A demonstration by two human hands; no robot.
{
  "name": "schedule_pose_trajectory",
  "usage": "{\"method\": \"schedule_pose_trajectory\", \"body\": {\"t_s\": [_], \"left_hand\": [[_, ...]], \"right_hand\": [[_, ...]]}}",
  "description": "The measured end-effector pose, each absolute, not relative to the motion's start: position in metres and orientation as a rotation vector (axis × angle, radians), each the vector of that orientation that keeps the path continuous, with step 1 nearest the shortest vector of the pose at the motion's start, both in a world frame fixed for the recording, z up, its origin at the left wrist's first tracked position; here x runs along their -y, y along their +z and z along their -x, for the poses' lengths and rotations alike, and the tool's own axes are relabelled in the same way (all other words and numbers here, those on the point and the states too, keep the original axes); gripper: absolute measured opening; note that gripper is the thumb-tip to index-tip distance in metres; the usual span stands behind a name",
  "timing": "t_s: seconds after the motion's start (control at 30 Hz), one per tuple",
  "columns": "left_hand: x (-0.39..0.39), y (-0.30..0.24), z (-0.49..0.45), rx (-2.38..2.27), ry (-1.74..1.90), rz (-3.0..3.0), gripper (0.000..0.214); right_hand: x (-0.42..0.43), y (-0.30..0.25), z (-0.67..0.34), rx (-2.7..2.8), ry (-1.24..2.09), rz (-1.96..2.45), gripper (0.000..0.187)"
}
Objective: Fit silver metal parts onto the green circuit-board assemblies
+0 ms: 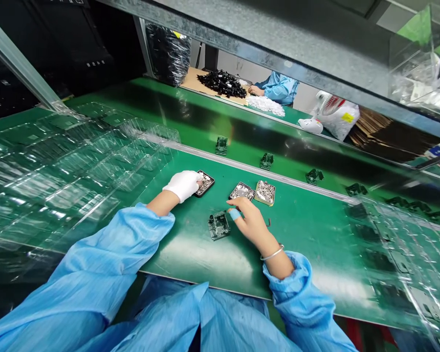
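Observation:
My left hand [182, 186], in a white glove, reaches into a small dark tray [207, 185] of tiny metal parts. Its fingertips are drawn together over the parts; what they hold, if anything, is too small to make out. My right hand [252, 222], bare with a blue cover on the thumb and a bangle at the wrist, hovers with index finger and thumb apart. Just left of it, a dark green-black electronic assembly [219, 226] rests on the green table [190, 254]. Beyond its fingertips are a second dark tray [242, 191] and a yellowish tray [265, 192], both with small metal parts.
Clear plastic blister trays [95, 161] cover the left side; another blister tray [399, 259] with dark parts lies right. Several similar assemblies [267, 161] line the strip behind a metal rail [278, 178]. A small L-shaped key [269, 222] lies near my right wrist. Overhead runs a shelf [289, 68]; a co-worker's sleeve [280, 88] shows behind.

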State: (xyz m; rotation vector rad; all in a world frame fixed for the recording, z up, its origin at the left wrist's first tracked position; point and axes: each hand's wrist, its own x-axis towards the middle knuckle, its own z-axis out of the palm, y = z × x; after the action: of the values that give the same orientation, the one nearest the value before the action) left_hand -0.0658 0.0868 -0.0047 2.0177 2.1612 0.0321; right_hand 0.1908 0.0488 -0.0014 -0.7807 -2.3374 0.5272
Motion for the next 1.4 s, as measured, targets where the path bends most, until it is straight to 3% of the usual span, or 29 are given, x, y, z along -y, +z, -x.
{"method": "schedule_pose_trajectory", "body": {"t_s": [0.23, 0.43, 0.67, 0.83, 1.0, 1.3, 1.4], "left_hand": [[-0.075, 0.003, 0.076, -2.209, 0.174, -2.023, 0.037], [-0.078, -0.007, 0.074, -2.157, -0.018, -2.091, 0.028], [-0.080, -0.007, 0.083, -2.230, 0.086, -2.045, 0.036], [-0.079, -0.002, 0.084, -2.219, -0.072, -2.082, 0.028], [-0.078, -0.003, 0.078, -2.262, -0.118, -2.070, 0.033], [-0.079, -0.002, 0.079, -2.178, 0.012, -2.107, 0.026], [-0.071, 0.008, 0.076, -2.243, 0.365, -1.947, 0.024]], "right_hand": [[-0.050, -0.022, -0.201, 2.281, 0.596, 0.896, 0.021], [-0.048, -0.025, -0.199, 2.280, 0.659, 0.907, 0.022], [-0.047, -0.024, -0.200, 2.263, 0.672, 0.911, 0.023], [-0.048, -0.024, -0.199, 2.271, 0.678, 0.916, 0.022], [-0.049, -0.024, -0.200, 2.279, 0.689, 0.929, 0.023], [-0.049, -0.024, -0.200, 2.295, 0.696, 0.940, 0.022], [-0.049, -0.022, -0.200, 2.261, 0.713, 0.949, 0.021]]}}
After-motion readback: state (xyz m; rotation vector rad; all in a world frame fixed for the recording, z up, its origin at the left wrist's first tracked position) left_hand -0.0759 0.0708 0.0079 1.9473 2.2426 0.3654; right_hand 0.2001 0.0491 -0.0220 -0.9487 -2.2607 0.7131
